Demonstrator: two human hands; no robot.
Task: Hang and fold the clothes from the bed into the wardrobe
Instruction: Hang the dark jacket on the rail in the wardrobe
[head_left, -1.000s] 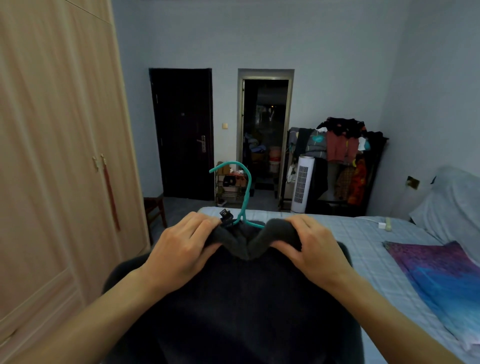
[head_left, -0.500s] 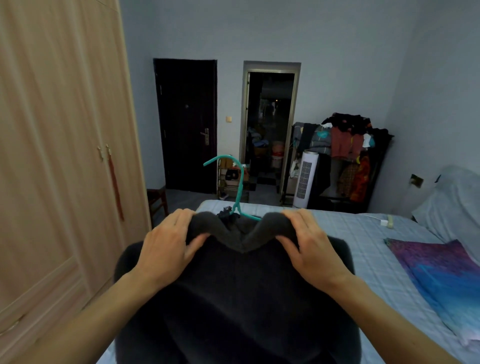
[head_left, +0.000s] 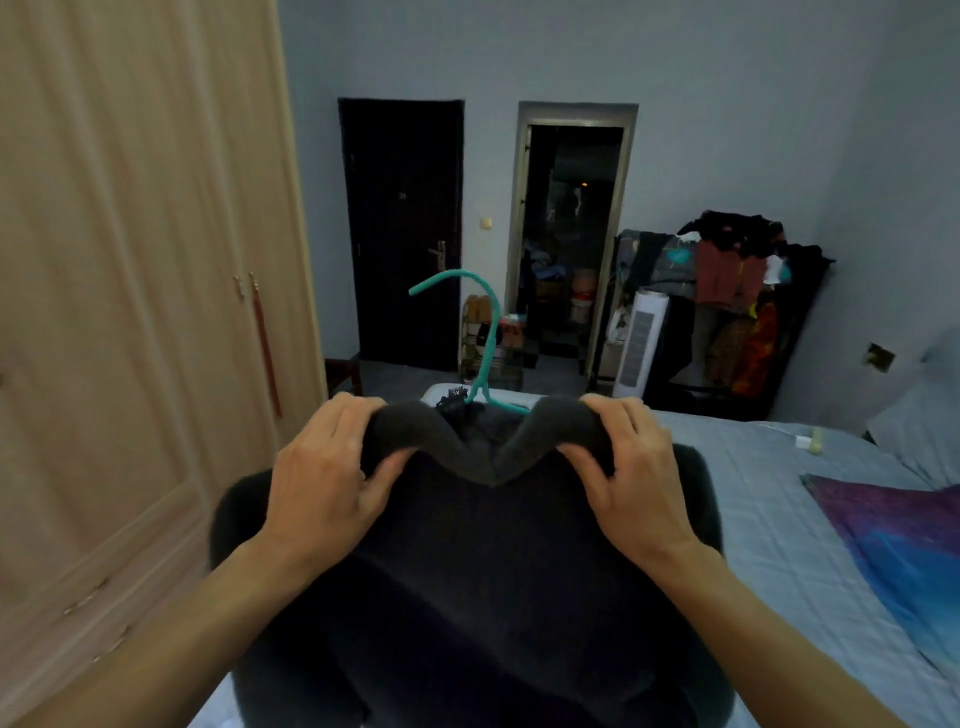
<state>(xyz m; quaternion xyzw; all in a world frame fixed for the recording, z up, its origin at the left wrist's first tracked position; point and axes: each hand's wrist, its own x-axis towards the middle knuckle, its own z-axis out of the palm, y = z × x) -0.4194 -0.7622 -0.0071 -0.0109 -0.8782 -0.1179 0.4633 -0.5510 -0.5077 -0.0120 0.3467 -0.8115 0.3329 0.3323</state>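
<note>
- Charcoal top (head_left: 467, 582) sits on a teal hanger (head_left: 490, 332), which we hold up above the bed (head_left: 789, 525).
- Our left hand (head_left: 322, 483) pinches the left fold of the collar (head_left: 488, 465), thumb beneath.
- Our right hand (head_left: 634, 478) pinches the right fold the same way.
- Wardrobe (head_left: 130, 312) on our left is closed.

The room is lit dimly and evenly, in a cool blue-grey cast. The open doorway (head_left: 571, 249) is filled with near-blackness. Left of the doorway, the wardrobe (head_left: 130, 312) is bowed by wide-angle distortion and softened by blur. Below the doorway, the dark garment (head_left: 467, 571) is rendered almost without detail.
</note>
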